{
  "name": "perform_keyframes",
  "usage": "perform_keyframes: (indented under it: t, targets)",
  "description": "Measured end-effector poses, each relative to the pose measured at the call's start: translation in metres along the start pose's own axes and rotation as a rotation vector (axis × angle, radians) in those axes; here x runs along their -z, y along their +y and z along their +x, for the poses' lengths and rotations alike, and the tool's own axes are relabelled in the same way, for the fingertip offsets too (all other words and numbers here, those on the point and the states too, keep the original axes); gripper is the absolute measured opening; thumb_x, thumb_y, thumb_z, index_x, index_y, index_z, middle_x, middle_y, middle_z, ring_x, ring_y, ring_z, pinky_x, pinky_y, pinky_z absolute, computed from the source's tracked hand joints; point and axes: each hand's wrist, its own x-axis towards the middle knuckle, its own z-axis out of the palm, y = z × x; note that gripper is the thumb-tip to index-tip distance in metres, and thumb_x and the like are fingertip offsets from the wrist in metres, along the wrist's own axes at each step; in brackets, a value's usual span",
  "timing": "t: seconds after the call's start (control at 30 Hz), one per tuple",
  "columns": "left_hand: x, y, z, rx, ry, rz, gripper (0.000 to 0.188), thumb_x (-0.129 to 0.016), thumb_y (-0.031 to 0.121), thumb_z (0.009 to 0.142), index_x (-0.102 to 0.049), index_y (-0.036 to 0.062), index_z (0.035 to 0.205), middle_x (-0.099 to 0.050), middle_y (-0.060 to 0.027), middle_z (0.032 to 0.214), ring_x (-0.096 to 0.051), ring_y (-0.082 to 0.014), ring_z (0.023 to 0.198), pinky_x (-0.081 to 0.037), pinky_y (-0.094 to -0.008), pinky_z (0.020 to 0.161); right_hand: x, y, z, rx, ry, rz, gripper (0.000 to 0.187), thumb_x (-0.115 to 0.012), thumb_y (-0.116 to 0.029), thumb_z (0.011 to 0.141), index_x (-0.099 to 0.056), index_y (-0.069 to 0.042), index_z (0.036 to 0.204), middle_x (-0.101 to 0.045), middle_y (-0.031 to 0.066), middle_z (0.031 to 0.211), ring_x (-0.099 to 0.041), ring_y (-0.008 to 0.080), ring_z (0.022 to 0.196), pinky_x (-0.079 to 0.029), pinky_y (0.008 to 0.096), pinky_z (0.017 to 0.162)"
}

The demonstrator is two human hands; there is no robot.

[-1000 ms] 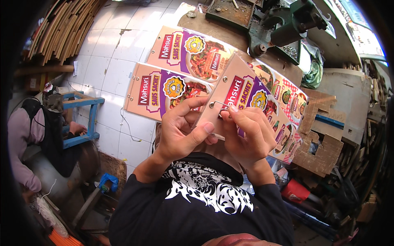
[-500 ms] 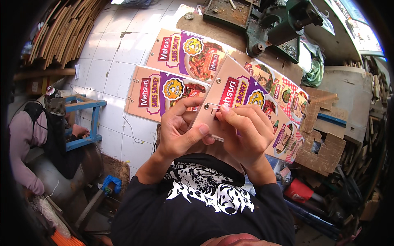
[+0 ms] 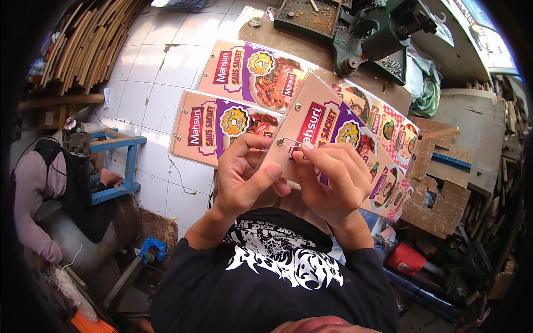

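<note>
A peach-and-purple laminated printed sign with food pictures slants in front of me. My left hand grips its near left corner, thumb on the printed face and fingers behind. A metal eyelet sits in that corner, with a second one farther up the same edge. My right hand pinches a thin bent metal wire hook between thumb and forefinger. The wire's other end reaches the eyelet; whether it passes through is too small to tell.
Two similar signs, an upper one and a lower one, lie beyond my left hand. A green eyelet press stands at the back right beside a tray. At far left, another person's sleeve shows near a blue stool.
My right fingers have shifted slightly to the right with the wire hook, and more of the wire shows by the eyelet. The left hand keeps its grip on the sign.
</note>
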Motion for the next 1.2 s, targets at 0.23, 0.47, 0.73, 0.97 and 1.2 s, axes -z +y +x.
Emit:
perform_keyframes:
  t: [0.23, 0.47, 0.73, 0.97, 1.2]
  targets:
    - [-0.002, 0.000, 0.000, -0.005, 0.008, 0.006, 0.043, -0.062, 0.004, 0.092, -0.041, -0.0043, 0.128, -0.070, -0.0208, 0.093, -0.071, -0.0204, 0.070, -0.058, -0.0274, 0.064, 0.000, 0.001, 0.001, 0.016, -0.004, -0.007, 0.032, -0.079, 0.007, 0.069, -0.068, -0.002, 0.098, -0.065, 0.0083, 0.069, -0.062, 0.0205, 0.058, -0.048, 0.0283, 0.052]
    - [-0.002, 0.002, 0.002, 0.000, 0.001, 0.003, 0.053, -0.060, 0.001, 0.092, -0.035, -0.0049, 0.139, -0.070, -0.0208, 0.096, -0.071, -0.0205, 0.071, -0.058, -0.0265, 0.067, -0.004, 0.005, -0.005, 0.079, 0.006, -0.094, 0.034, -0.073, 0.002, 0.063, -0.070, 0.002, 0.097, -0.067, 0.0090, 0.077, -0.063, 0.0222, 0.063, -0.051, 0.0304, 0.057]
    - [-0.004, 0.000, -0.001, -0.015, 0.008, -0.007, 0.053, -0.061, 0.000, 0.091, -0.037, -0.0054, 0.138, -0.069, -0.0215, 0.100, -0.071, -0.0201, 0.072, -0.058, -0.0268, 0.067, 0.000, 0.001, -0.003, 0.076, -0.039, -0.110, 0.036, -0.078, 0.007, 0.068, -0.069, -0.002, 0.101, -0.067, 0.0098, 0.075, -0.063, 0.0225, 0.062, -0.051, 0.0293, 0.054]
    - [0.006, -0.012, 0.004, -0.132, -0.141, -0.173, 0.055, -0.062, 0.017, 0.096, -0.037, -0.0051, 0.139, -0.067, -0.0235, 0.107, -0.071, -0.0226, 0.075, -0.059, -0.0310, 0.067, -0.001, 0.001, -0.001, 0.078, -0.017, -0.104, 0.036, -0.078, 0.008, 0.068, -0.069, -0.001, 0.101, -0.066, 0.0094, 0.073, -0.062, 0.0221, 0.061, -0.050, 0.0291, 0.054]
    - [0.007, -0.024, 0.018, 0.015, 0.099, -0.303, 0.034, -0.056, 0.017, 0.099, -0.056, -0.0052, 0.125, -0.068, -0.0170, 0.110, -0.070, -0.0194, 0.085, -0.058, -0.0291, 0.072, -0.003, 0.003, 0.002, -0.014, -0.021, -0.032, 0.030, -0.076, 0.009, 0.069, -0.068, -0.001, 0.096, -0.065, 0.0090, 0.074, -0.062, 0.0211, 0.062, -0.048, 0.0293, 0.054]
